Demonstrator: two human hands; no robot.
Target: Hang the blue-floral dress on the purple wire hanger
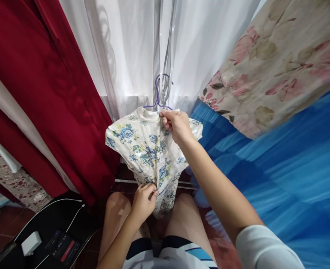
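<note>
A white cap-sleeved floral dress (146, 144) with blue flowers hangs in front of me on a purple wire hanger (157, 91). My right hand (177, 123) is closed in a pinch at the collar, at the top of the dress's centre seam. Farther down the same seam, my left hand (144, 201) grips the fabric near the waist. The seam runs straight between both hands. Whether a small zip pull sits under my right fingertips is hidden. The lower part of the dress drops between my knees.
Red curtain-like fabric (55, 89) hangs on the left, white drapes (125, 48) behind. On the right are a blue tulle skirt (280, 175) and a beige floral cloth (266, 71). A black seat or table (79, 213) holds a phone (62, 248), a white charger (31, 243) and cables.
</note>
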